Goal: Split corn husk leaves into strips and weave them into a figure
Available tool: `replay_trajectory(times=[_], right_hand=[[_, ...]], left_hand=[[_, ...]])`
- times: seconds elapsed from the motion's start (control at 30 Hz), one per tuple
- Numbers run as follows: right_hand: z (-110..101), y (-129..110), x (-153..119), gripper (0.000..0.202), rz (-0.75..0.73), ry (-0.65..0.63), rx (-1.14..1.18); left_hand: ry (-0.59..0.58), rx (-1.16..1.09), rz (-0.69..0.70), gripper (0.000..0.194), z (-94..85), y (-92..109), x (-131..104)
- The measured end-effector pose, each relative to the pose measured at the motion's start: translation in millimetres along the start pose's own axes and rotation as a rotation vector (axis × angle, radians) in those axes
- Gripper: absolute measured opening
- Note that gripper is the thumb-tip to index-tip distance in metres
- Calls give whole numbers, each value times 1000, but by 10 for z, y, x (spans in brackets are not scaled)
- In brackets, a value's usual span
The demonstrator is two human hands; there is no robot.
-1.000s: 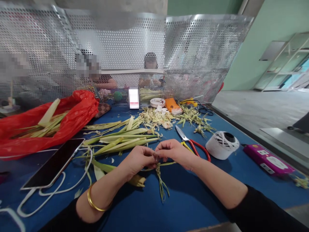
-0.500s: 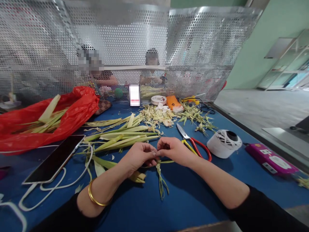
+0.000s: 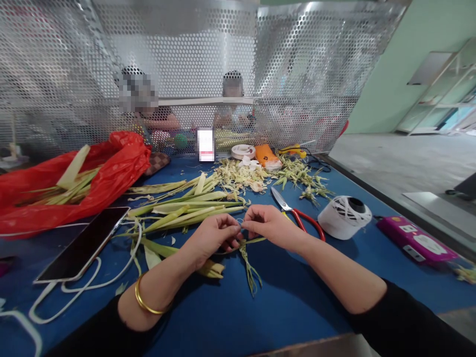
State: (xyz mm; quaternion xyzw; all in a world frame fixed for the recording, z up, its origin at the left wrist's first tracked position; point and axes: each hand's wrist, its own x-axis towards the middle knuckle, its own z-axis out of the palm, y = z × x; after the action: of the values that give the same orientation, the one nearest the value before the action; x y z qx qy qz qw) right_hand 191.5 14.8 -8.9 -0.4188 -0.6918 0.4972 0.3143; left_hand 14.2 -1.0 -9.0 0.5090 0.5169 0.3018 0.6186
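Note:
My left hand, with a gold bangle on its wrist, is closed in a pinch at the top of a small braided piece of corn husk, whose loose ends hang toward me. Right beside it, my right hand pinches thumb against forefinger, almost touching the left fingertips. A thin strand shows faintly between the hands; what the right fingers hold is too small to make out. Long pale-green corn husks lie beyond my left hand. Past my right hand are red-handled scissors and a white spool of thread.
A red plastic bag with husks stands left, near a phone and white cable. Husk scraps, a tape roll and an orange packet lie behind. A purple pack is right. Two people sit beyond the perforated screen.
Both hands have moved slightly up and away from me, and their fingertips have shifted a little. The braided piece has moved slightly with them. The view has shifted a little.

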Motion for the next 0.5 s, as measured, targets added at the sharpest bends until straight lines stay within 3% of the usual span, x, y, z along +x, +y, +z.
replay_trajectory(times=[0.27,0.43,0.5], right_hand=[[-47,-30,-54,6,-103,-135,-239],[-87,-64,-83,15,-79,-335,14],[-95,-38,-57,18,-107,-247,85]], left_hand=[[70,37,54,20,-35,-6,38],[86,97,98,17,-28,27,21],[74,123,121,17,-19,48,7]])
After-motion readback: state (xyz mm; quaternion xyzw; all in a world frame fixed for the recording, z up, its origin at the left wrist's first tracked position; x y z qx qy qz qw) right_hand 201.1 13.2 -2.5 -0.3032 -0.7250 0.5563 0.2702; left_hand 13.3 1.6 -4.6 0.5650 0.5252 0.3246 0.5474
